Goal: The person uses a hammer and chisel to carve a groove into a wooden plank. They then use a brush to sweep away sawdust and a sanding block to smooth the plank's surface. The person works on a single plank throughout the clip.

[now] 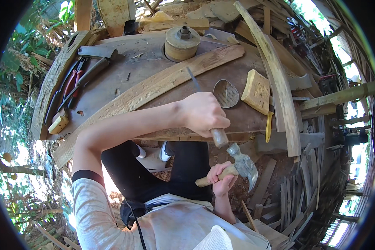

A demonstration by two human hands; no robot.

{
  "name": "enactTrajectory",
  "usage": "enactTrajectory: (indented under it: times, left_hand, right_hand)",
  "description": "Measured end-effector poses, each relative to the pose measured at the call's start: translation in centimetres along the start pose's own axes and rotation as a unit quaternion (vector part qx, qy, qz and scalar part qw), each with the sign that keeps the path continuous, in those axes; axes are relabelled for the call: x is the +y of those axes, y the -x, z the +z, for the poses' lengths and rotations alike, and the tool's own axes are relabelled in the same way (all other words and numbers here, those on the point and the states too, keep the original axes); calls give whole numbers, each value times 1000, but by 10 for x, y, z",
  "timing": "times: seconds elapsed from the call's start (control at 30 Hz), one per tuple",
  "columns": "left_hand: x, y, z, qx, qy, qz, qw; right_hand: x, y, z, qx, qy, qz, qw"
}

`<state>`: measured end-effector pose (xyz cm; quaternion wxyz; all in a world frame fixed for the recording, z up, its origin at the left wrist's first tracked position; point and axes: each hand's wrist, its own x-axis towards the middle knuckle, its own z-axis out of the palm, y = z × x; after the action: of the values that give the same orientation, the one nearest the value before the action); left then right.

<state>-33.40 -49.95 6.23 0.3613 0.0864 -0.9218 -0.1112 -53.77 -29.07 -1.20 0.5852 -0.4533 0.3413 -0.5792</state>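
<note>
My left hand (pixel 205 114) is closed round a chisel (pixel 218 137), its wooden butt toward me and its steel blade pointing away onto a long carved plank (pixel 154 87) lying slantwise on the workbench (pixel 116 71). My right hand (pixel 221 176) grips a claw hammer (pixel 242 162) by its wooden handle, below the bench's front edge; the hammer's head is just below the chisel's butt, apparently apart from it. Just right of the blade lies an oval metal-rimmed piece (pixel 226 93), with a yellowish block (pixel 255 89) and a yellow-handled tool (pixel 269 127) beside it.
Pliers and hand tools (pixel 77 79) lie at the bench's left. A wooden cylinder with a metal bolt (pixel 181 48) stands at the back. A long curved pole (pixel 279 75) crosses the right side. Loose timber (pixel 264 179) is piled on the ground at lower right.
</note>
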Motion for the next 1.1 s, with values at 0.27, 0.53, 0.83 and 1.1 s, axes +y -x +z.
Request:
enactTrajectory:
  times: [0.27, 0.53, 0.83, 1.1]
  left_hand:
    - [-2, 8, 7, 17, -7, 5, 1000]
    - [9, 6, 8, 76, 9, -20, 997]
    - [5, 9, 9, 27, 0, -21, 999]
    - [3, 9, 9, -2, -4, -32, 999]
  right_hand:
    - [-6, 5, -1, -42, 110, -57, 991]
    - [-5, 4, -1, -83, 153, -74, 982]
    - [-7, 11, -4, -67, 178, -125, 974]
    - [0, -11, 4, -89, 77, -423, 899]
